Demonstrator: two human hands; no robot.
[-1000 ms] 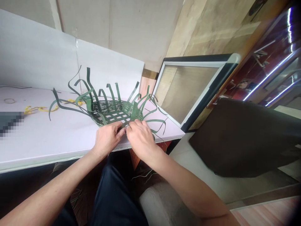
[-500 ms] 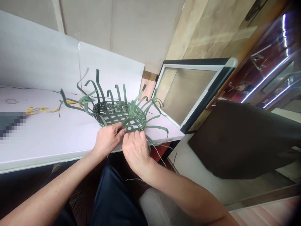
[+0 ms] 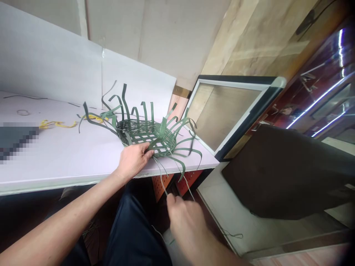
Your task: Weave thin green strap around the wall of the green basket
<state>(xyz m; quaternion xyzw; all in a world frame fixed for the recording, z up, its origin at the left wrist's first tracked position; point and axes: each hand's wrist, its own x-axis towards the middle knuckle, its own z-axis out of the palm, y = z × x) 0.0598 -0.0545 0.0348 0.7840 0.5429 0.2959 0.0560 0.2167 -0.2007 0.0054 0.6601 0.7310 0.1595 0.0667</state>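
A partly woven green basket (image 3: 140,127) lies near the front edge of the white table, its flat strips sticking up and bending outward all round. My left hand (image 3: 136,157) grips the near side of its rim, thumb and fingers pinched on a strip and the weave. Below the table edge, my right hand (image 3: 185,214) is closed in a fist on a thin green cord (image 3: 162,181), which runs taut up to the rim beside my left fingers. Another thin strand hangs loosely to the right of it.
Yellow twisted cord (image 3: 59,123) lies on the table (image 3: 69,155) to the left, near a blurred dark object (image 3: 16,140). A black-and-white frame (image 3: 219,147) leans at the table's right end. Beyond it is a dark brown panel (image 3: 283,173).
My right hand has moved from the basket's rim down and toward me, drawing the cord out. My left hand keeps its hold on the rim. The view has shifted slightly.
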